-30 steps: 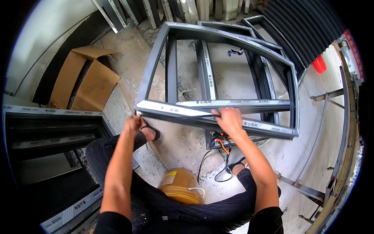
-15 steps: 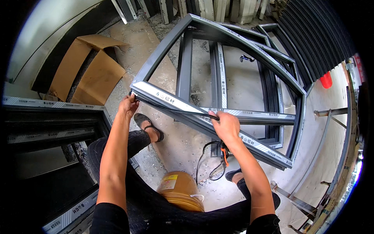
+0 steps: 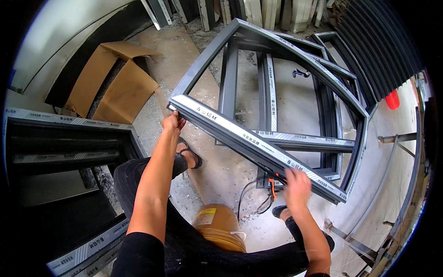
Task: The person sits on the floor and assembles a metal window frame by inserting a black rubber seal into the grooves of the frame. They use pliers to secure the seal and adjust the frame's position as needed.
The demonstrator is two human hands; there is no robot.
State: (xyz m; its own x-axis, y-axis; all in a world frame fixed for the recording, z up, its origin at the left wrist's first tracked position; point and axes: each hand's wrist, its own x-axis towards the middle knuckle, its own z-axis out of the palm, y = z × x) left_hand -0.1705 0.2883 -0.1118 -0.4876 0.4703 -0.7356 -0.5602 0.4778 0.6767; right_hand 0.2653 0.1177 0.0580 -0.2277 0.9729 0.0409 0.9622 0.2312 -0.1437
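Observation:
A dark grey metal window frame [image 3: 249, 142] with printed protective film on its near bar lies tilted in front of me, over other frames. My left hand [image 3: 173, 121] is closed at the frame's left corner, its fingers against the edge there. My right hand [image 3: 298, 188] is smeared by motion beside the near bar, towards its right end; its fingers cannot be made out. Just left of it, a thin black strip [image 3: 271, 172] shows along the side of the bar. Below hangs something orange [image 3: 272, 188], with a looped black cord [image 3: 240, 199] near it.
A lidded yellow-brown bucket [image 3: 217, 224] stands between my legs. More dark frames [image 3: 69, 120] are stacked at my left. An opened cardboard box [image 3: 127, 92] lies at the back left. A metal rack [image 3: 397, 138] stands at right, and profiles [image 3: 205, 16] lean at the back.
My right hand has moved right and down along the near bar. The black strip that stretched between my hands no longer shows there. The view has shifted slightly left.

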